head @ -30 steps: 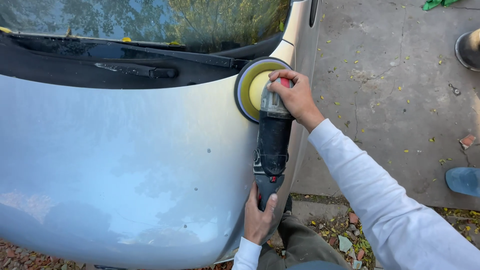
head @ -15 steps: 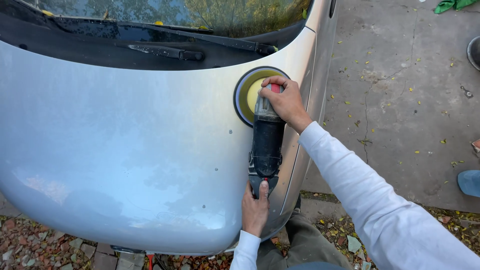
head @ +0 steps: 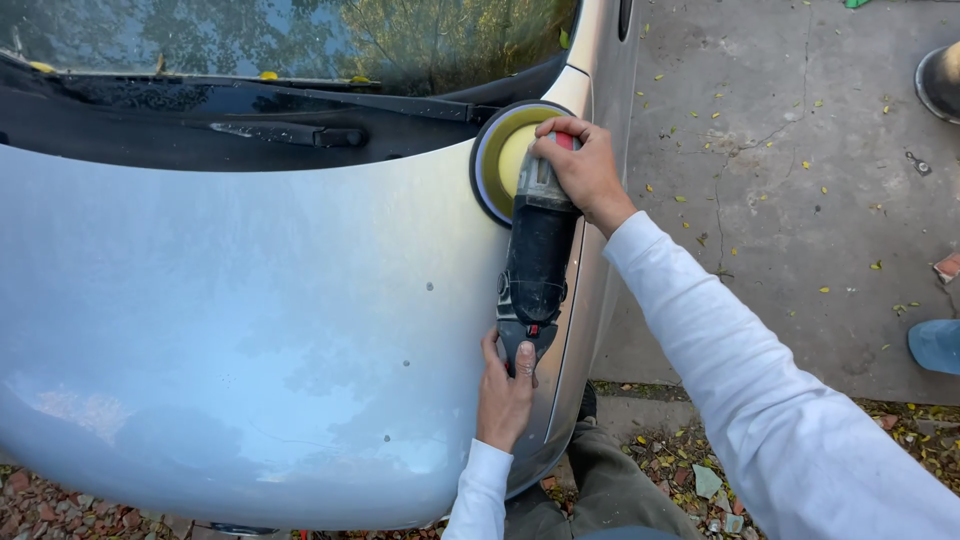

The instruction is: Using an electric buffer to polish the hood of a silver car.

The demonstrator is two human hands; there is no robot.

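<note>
A black electric polisher point(head: 538, 262) with a round yellow foam pad point(head: 506, 155) lies against the silver car bonnet point(head: 230, 330), near its right rear corner below the windscreen. My right hand point(head: 580, 168) grips the polisher's head just behind the pad. My left hand point(head: 505, 392) is closed around the rear handle, thumb on top. Both arms wear white sleeves.
Black wipers point(head: 290, 130) and the windscreen point(head: 300, 40) lie beyond the bonnet. Right of the car is cracked concrete point(head: 800, 200) strewn with small yellow leaves. Another person's shoe point(head: 938, 80) is at top right, a blue shoe point(head: 935, 345) at the right edge. Leaf litter lies by my legs.
The polisher has slid along the bonnet's right edge toward the windscreen corner, both hands keeping their grip. The view has shifted, showing more bonnet and more of the windscreen.
</note>
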